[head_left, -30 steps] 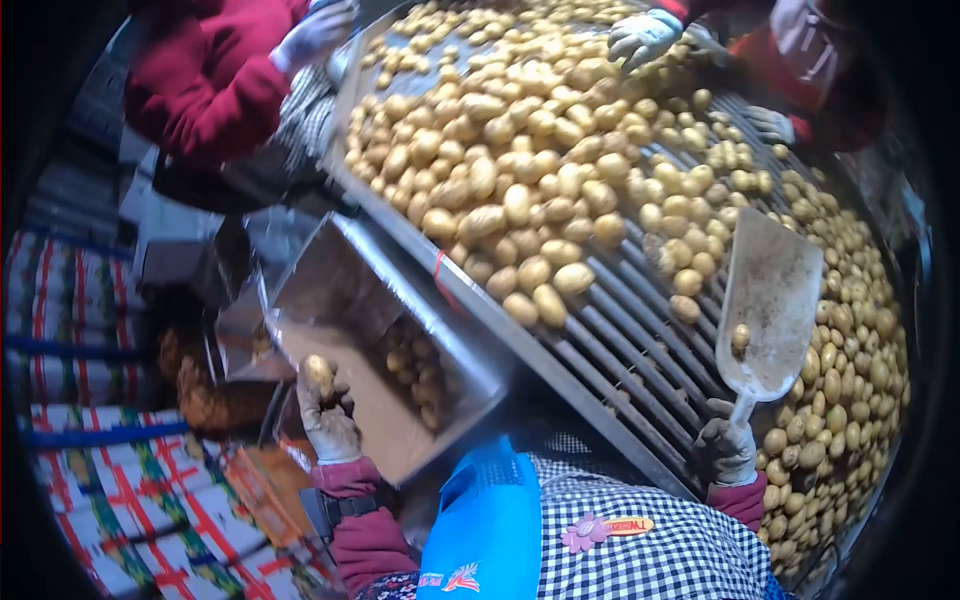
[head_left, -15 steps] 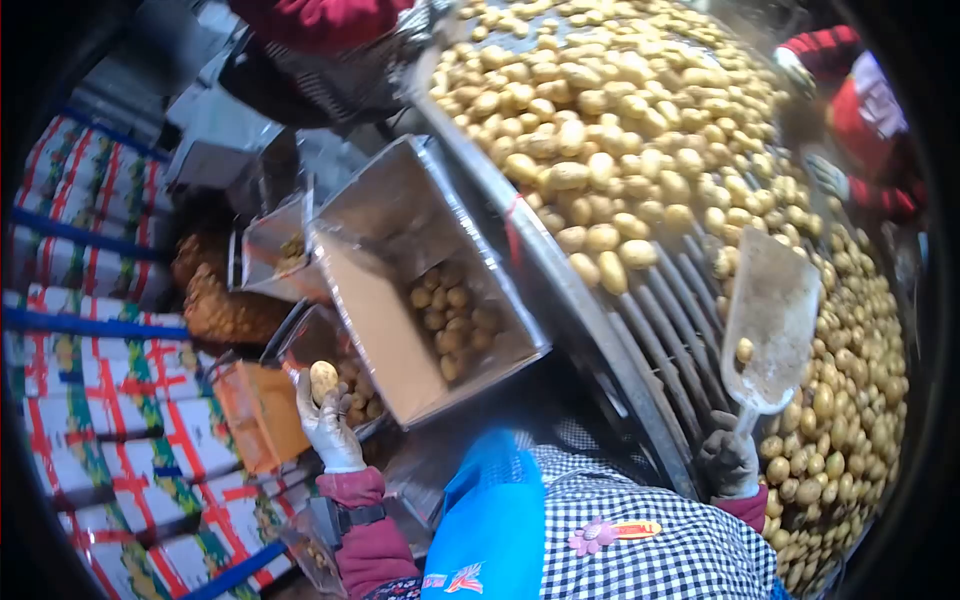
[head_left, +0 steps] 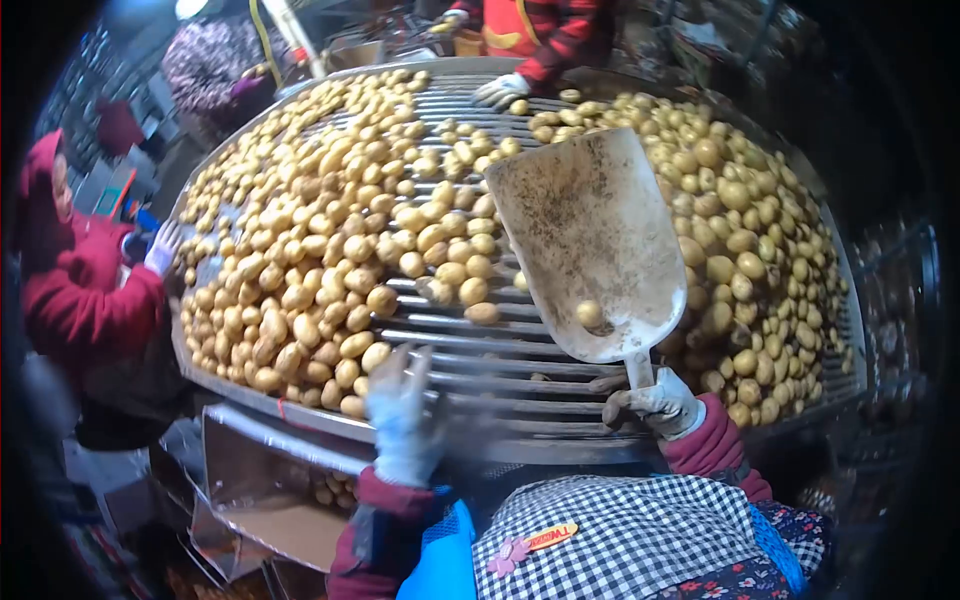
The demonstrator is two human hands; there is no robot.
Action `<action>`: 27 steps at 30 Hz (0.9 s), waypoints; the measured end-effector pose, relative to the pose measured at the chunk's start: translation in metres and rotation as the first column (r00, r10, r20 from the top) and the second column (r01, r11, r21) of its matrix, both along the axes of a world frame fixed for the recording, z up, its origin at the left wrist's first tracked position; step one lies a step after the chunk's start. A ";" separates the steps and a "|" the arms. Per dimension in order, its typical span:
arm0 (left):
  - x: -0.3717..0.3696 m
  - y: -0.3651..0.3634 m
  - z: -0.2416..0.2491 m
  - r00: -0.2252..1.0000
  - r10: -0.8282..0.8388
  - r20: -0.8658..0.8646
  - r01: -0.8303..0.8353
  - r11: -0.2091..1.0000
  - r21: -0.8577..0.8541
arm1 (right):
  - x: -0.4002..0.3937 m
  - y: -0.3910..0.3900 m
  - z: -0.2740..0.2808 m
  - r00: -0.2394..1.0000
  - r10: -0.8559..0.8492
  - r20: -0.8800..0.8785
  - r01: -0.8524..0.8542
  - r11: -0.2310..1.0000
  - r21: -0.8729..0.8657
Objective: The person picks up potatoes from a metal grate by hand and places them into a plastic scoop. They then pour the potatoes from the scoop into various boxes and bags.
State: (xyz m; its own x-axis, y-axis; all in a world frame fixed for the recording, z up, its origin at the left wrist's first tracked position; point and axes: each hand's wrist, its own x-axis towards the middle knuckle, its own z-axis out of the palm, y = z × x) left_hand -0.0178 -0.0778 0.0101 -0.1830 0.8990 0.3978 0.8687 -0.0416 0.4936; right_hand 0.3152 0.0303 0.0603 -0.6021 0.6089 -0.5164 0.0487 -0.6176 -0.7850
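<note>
My right hand (head_left: 660, 403), gloved, grips the short handle of a worn white scoop (head_left: 600, 230). The scoop is held over the slatted sorting table (head_left: 470, 395), its blade pointing away from me, with one small potato (head_left: 590, 315) lying near its base. My left hand (head_left: 403, 415), in a pale glove, is raised at the table's near edge. Motion smears its fingers, and whether anything is in them cannot be made out. Just beyond it lies a large heap of potatoes (head_left: 310, 270). Another heap of potatoes (head_left: 750, 270) spreads to the right of the scoop.
Below the metal table rim (head_left: 300, 410) at left stands an open cardboard box (head_left: 290, 530) with some potatoes inside. A person in dark red (head_left: 90, 290) works at the left side. Across the table another person's gloved hand (head_left: 500, 90) rests near the slats.
My view has swung from the boxes to the table. My left hand, which held a potato beside the boxes, has moved to the table edge. The scoop stays in my right hand.
</note>
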 end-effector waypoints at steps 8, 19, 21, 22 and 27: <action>0.060 0.150 -0.065 0.782 -0.443 -0.440 0.471 0.881 -0.049 | 0.030 -0.026 -0.016 0.978 -0.203 0.041 0.193 0.966 0.174; -0.118 0.211 -0.082 0.737 -0.135 -0.662 0.055 0.989 -0.140 | 0.020 -0.019 -0.008 0.931 -0.358 -0.067 0.362 0.930 0.064; -0.138 0.233 -0.080 0.732 -0.078 -0.676 0.001 0.994 -0.114 | 0.019 -0.015 -0.015 0.925 -0.374 -0.074 0.379 0.922 0.075; -0.138 0.239 -0.059 0.685 -0.096 -0.722 -0.022 0.988 -0.152 | 0.018 -0.016 -0.016 0.918 -0.390 -0.074 0.396 0.914 0.086; -0.157 0.257 -0.051 0.824 0.237 -0.514 -0.145 0.966 0.212 | 0.025 -0.019 -0.010 0.891 -0.447 -0.087 0.453 0.888 0.080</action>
